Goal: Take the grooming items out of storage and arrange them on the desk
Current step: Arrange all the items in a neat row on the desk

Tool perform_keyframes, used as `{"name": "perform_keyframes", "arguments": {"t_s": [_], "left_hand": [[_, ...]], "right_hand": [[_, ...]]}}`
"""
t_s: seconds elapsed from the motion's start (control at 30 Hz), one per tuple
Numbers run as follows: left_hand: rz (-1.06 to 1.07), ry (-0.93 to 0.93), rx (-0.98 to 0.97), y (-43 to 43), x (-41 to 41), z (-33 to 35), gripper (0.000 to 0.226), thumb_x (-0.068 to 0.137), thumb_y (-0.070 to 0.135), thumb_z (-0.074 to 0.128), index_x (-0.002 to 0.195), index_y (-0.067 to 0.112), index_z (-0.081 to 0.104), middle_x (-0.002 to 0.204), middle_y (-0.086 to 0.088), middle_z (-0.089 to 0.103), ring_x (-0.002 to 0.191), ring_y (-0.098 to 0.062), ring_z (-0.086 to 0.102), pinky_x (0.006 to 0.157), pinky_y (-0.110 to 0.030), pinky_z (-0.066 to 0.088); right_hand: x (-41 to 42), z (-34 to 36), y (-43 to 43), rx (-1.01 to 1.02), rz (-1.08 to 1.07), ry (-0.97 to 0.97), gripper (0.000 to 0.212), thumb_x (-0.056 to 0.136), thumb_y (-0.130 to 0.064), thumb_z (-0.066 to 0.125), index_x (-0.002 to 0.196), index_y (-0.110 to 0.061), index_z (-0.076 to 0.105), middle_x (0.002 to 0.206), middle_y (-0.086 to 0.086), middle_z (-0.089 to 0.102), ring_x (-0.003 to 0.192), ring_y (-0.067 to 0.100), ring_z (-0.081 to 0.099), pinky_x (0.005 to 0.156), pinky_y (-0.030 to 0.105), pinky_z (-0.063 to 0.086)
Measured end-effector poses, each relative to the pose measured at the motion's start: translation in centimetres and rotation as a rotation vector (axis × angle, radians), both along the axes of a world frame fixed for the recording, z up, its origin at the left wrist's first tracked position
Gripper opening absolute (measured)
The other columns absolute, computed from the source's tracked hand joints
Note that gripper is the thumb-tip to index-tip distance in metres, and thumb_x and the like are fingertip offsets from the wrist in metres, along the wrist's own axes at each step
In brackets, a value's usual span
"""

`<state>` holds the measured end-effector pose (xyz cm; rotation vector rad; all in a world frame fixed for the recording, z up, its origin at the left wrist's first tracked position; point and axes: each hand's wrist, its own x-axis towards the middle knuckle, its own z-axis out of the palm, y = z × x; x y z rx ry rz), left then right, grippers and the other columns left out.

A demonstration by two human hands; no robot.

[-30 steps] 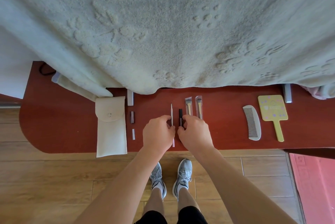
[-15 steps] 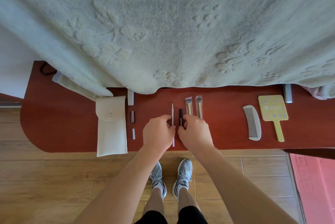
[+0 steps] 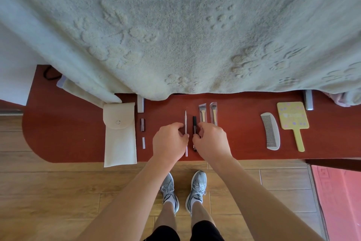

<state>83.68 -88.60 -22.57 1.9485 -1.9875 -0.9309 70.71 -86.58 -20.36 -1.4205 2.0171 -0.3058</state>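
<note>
The left hand [image 3: 169, 140], curled against the slim silver tool [image 3: 185, 118], and the right hand [image 3: 213, 141], arched over the black tube [image 3: 194, 123], have eased apart, grips unclear; straightening on the table [image 3: 64, 127] looks nearly done.

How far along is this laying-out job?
Mostly done, it seems. The comb, mirror and two brushes lie spaced along the desk. In hand: the left hand pinches a thin stick, the right hand a black tube, side by side. Left: maybe little; the pouch lies flat with its flap shut, its inside hidden.
</note>
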Motion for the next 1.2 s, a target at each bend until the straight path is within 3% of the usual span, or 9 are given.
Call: {"name": "perform_keyframes", "arguments": {"t_s": [0.23,0.37,0.53,0.7,0.77,0.9,1.03,1.2], "left_hand": [[0.033,-0.016,-0.021,0.0,0.5,1.0,0.037,0.087,0.034,0.073,0.122,0.021,0.07,0.088,0.008,0.076,0.084,-0.011,0.072,0.08,-0.032,0.06],[0.068,-0.016,-0.024,0.1,1.4,1.7,0.037,0.088,0.033,0.073,0.123,0.02,0.069,0.091,0.007,0.076,0.085,-0.01,0.071,0.084,-0.031,0.058],[0.144,-0.03,-0.01,0.7,3.6,2.5,0.038,0.089,0.034,0.072,0.125,0.023,0.068,0.088,0.01,0.074,0.086,-0.01,0.069,0.087,-0.032,0.058],[0.207,-0.054,0.01,1.3,6.4,3.0,0.038,0.089,0.034,0.072,0.125,0.024,0.067,0.088,0.012,0.072,0.084,-0.008,0.067,0.086,-0.032,0.057],[0.238,-0.062,0.035,1.6,7.7,3.0,0.037,0.088,0.033,0.072,0.124,0.025,0.067,0.087,0.014,0.07,0.087,-0.009,0.067,0.085,-0.032,0.056],[0.241,-0.087,0.066,1.9,9.9,2.7,0.037,0.089,0.031,0.07,0.125,0.026,0.066,0.081,0.017,0.066,0.085,-0.009,0.066,0.082,-0.034,0.057],[0.151,-0.113,0.062,2.1,11.3,2.3,0.043,0.091,0.033,0.067,0.133,0.029,0.059,0.086,0.017,0.061,0.084,-0.005,0.059,0.077,-0.022,0.049],[0.065,-0.158,0.075,2.0,12.5,1.9,0.045,0.092,0.037,0.066,0.136,0.033,0.055,0.09,0.015,0.054,0.084,-0.005,0.054,0.072,-0.02,0.044]], "right_hand": [[-0.2,0.6,0.3,-0.012,0.001,-0.007,0.031,0.089,-0.014,0.058,0.119,-0.011,0.064,0.085,-0.003,0.061,0.074,0.013,0.056,0.062,0.016,0.041],[0.1,0.9,0.4,-0.033,0.0,0.007,0.023,0.088,-0.014,0.059,0.109,-0.008,0.067,0.082,0.0,0.064,0.075,0.018,0.061,0.068,0.025,0.051],[0.9,1.1,0.4,-0.073,0.016,0.003,0.008,0.087,-0.014,0.059,0.091,-0.014,0.066,0.07,-0.004,0.057,0.061,0.011,0.054,0.06,0.028,0.049],[2.7,1.4,-0.4,-0.065,0.107,-0.007,0.034,0.091,-0.021,0.059,0.124,-0.014,0.063,0.098,0.0,0.067,0.076,0.009,0.06,0.067,0.018,0.049],[3.7,1.5,-0.7,-0.059,0.153,-0.032,0.04,0.091,-0.022,0.059,0.131,-0.016,0.059,0.109,0.0,0.066,0.089,0.011,0.06,0.075,0.019,0.049],[5.7,1.2,-1.7,-0.053,0.268,-0.045,0.048,0.091,-0.025,0.061,0.138,-0.019,0.052,0.117,-0.002,0.062,0.099,0.011,0.058,0.084,0.022,0.048],[7.4,0.7,-3.0,-0.067,0.34,-0.031,0.049,0.091,-0.028,0.062,0.138,-0.021,0.051,0.117,-0.005,0.06,0.098,0.009,0.058,0.082,0.019,0.046],[8.8,-0.1,-4.4,-0.062,0.397,-0.018,0.05,0.091,-0.032,0.063,0.138,-0.022,0.051,0.116,-0.006,0.06,0.101,0.01,0.058,0.086,0.024,0.048]]}}
